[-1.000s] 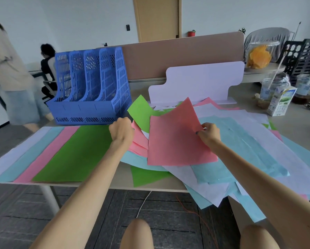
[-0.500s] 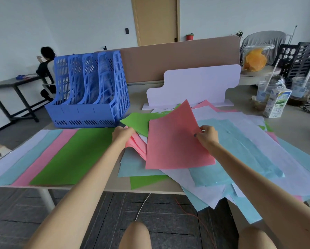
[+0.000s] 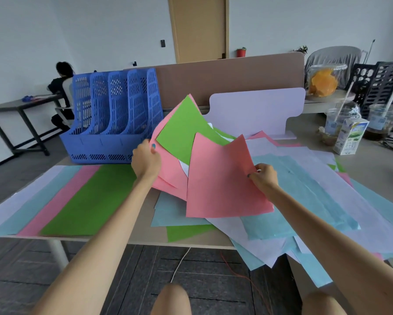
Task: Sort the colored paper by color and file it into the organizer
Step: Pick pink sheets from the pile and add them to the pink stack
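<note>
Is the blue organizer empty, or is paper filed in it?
Empty, as far as visible: the blue organizer shows no paper through its slotted walls or above them.

One head-worn wide-angle cam, facing fwd & down across the desk (image 3: 145,233) from close in; knees (image 3: 170,298) at bottom edge, blue organizer (image 3: 113,119) upper left, door (image 3: 199,28) top centre.

A white and green drink carton (image 3: 350,138) stands at the right, beside two clear plastic cups with straws (image 3: 382,120). Behind them are a clear plastic tub of orange food (image 3: 322,81) and black perforated racks (image 3: 383,85). A brown divider panel (image 3: 229,80) runs along the back, with a pale lilac cut-out board (image 3: 257,112) before it.
</note>
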### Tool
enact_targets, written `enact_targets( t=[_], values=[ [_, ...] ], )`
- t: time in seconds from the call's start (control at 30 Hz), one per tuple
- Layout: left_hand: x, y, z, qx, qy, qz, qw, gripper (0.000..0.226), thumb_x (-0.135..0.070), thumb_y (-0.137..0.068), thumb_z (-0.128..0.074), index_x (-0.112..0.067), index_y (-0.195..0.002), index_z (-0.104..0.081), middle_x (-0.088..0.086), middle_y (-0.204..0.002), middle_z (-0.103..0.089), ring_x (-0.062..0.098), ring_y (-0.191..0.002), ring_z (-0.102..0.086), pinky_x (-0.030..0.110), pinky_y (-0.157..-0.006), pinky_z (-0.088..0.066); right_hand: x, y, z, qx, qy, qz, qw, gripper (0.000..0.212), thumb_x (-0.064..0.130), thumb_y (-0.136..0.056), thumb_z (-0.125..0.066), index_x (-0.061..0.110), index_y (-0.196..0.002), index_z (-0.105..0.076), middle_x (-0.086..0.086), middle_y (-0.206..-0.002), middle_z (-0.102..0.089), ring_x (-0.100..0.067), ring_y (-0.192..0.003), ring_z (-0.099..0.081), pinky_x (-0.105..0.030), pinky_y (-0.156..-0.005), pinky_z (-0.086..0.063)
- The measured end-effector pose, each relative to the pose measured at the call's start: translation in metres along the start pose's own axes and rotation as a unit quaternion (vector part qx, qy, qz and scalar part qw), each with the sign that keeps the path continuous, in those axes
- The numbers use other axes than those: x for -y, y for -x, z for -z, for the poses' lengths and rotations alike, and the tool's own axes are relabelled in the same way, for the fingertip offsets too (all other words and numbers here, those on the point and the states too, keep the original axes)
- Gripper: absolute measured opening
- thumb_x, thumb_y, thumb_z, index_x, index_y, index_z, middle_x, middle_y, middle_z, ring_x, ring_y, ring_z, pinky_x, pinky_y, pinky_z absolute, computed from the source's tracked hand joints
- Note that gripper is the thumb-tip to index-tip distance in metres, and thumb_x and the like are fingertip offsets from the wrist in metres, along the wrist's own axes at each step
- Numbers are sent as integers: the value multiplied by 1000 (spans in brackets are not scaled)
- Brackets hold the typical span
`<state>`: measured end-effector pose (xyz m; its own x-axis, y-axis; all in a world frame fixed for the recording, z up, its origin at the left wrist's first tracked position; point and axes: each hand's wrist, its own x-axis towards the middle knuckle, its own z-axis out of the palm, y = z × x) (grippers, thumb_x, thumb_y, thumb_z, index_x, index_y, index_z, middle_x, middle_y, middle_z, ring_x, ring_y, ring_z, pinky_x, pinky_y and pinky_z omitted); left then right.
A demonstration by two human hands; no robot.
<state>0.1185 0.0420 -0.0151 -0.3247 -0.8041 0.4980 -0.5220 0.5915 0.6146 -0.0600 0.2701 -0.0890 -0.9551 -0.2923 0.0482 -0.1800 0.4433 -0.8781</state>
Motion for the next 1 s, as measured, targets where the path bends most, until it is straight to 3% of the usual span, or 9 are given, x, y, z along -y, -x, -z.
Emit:
enact_targets(
  t=[0.33,0.57,0.7,0.8,0.87,1.0],
  values=[
    [-22,-30,43,-161,41,-69,984,23,-15,-101,-39,-2,-102,-57,17,-93,-67,35,-87,-61,34,-62,-35,6,-5,-1,10,14,-11,1000,20,3,-78,-58,7,-95,-68,-13,-83,-63,-27,-78,-59,-28,-67,-44],
    [-43,-46,68,-202,43,-105,973,20,-12,-100,-41,-3,-105,-58,14,-93,-69,32,-83,-64,32,-60,-36,13,-10,0,16,7,-17,1000,22,3,-79,-57,6,-98,-68,-12,-86,-64,-26,-79,-58,-28,-66,-44],
    [-63,-62,82,-222,36,-125,966,21,-9,-99,-41,-5,-109,-59,16,-95,-68,35,-86,-64,36,-62,-39,18,-16,1,18,-4,-22,1000,40,3,-78,-61,10,-117,-54,-14,-108,-63,-30,-98,-60,-32,-76,-47],
    [-81,-73,90,-230,38,-131,964,21,-9,-99,-41,-5,-110,-58,17,-99,-67,36,-90,-62,39,-64,-42,22,-17,4,31,-11,-14,999,47,0,-78,-58,21,-117,-42,-14,-100,-59,-31,-93,-59,-32,-72,-44],
    [-90,-77,89,-227,39,-128,965,21,-10,-99,-41,-4,-108,-58,17,-100,-67,35,-92,-62,38,-64,-42,23,-19,6,47,2,-4,999,41,-3,-78,-56,25,-108,-48,-8,-91,-57,-27,-85,-58,-33,-70,-46],
    [-95,-69,73,-197,64,-111,972,21,-13,-100,-41,-3,-107,-58,16,-98,-67,33,-91,-61,34,-63,-36,17,-25,8,71,12,7,997,31,-8,-76,-58,14,-96,-68,-7,-93,-61,-20,-82,-55,-31,-75,-48]
  ],
)
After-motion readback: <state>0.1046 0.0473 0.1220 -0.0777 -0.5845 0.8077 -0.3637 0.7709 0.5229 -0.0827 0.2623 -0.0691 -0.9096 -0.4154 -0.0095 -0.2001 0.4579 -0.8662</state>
